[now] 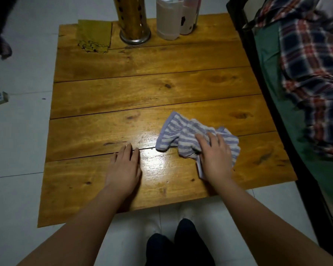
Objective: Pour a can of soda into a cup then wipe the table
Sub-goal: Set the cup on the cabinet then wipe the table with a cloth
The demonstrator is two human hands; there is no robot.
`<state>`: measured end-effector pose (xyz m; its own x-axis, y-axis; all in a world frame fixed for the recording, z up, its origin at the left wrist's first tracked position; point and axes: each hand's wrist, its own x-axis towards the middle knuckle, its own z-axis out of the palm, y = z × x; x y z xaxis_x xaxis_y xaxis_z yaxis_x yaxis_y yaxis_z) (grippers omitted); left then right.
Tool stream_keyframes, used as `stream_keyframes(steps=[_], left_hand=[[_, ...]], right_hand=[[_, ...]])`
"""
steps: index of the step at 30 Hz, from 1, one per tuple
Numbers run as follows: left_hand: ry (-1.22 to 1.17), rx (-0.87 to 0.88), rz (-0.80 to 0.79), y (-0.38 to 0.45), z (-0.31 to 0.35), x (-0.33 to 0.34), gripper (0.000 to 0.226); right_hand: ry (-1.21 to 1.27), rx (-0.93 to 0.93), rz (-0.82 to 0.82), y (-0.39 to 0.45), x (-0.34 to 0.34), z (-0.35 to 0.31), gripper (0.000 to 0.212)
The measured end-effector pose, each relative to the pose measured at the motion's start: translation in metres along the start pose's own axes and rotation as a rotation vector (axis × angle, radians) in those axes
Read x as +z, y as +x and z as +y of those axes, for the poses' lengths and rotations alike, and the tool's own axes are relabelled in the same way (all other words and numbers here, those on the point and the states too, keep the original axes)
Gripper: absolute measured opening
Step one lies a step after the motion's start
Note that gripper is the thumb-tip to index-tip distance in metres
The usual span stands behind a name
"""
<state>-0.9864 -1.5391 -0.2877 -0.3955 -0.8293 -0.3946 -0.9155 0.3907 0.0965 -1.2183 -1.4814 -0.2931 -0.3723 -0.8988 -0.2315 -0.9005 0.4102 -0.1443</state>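
Wiping is the step in hand, as I judge it: the right hand (215,158) lies on a crumpled purple-and-white striped cotton cloth (183,137) near the front right corner of the yellow-brown plank wooden surface (142,89), its grip curled into the folds and clamped on the fabric. The left hand (123,169) rests flat on the boards near the front edge, fingers straight and together, holding nothing; it seems to steady the person or the surface. Between the two hands a glossy patch (154,160) shines on the wood; whether it is wet or only lamp glare I cannot tell.

No soda can and no plain cup can be made out, so the pouring looks to be over, though that is a guess. The next move calls for the cloth to be dragged leftward across the shiny patch under steady downward pressure, with the left hand lifted out of its path.

Counted: two hands, one striped cloth, one folded olive-yellow fabric square (94,35) at the far left corner, one tall gold cylinder on a metal base (134,22) at the far edge, and just beside it two pale translucent plastic containers (168,18) touching each other. A bed with a checked blanket (313,60) stands against the right edge
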Motion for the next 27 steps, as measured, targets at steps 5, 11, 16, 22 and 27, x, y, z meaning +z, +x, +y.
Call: stream_keyframes(steps=[5, 11, 16, 22, 27], left_hand=[[-0.032, 0.005, 0.021, 0.008, 0.009, -0.004, 0.051], [-0.178, -0.031, 0.094, 0.020, 0.026, -0.014, 0.048], [-0.379, -0.059, 0.115, 0.038, 0.051, -0.023, 0.048], [-0.669, -0.128, 0.097, 0.056, 0.087, -0.029, 0.047], [-0.848, -0.225, 0.086, 0.064, 0.104, -0.027, 0.044]], right_hand=[[0.025, 0.004, -0.022, 0.015, -0.008, 0.013, 0.056], [0.160, -0.008, 0.024, 0.005, -0.019, 0.023, 0.055], [0.259, 0.225, 0.188, -0.005, -0.033, 0.048, 0.040], [0.434, 0.523, 0.069, -0.006, -0.042, 0.067, 0.037], [0.623, 0.612, -0.060, 0.001, -0.035, 0.072, 0.037]])
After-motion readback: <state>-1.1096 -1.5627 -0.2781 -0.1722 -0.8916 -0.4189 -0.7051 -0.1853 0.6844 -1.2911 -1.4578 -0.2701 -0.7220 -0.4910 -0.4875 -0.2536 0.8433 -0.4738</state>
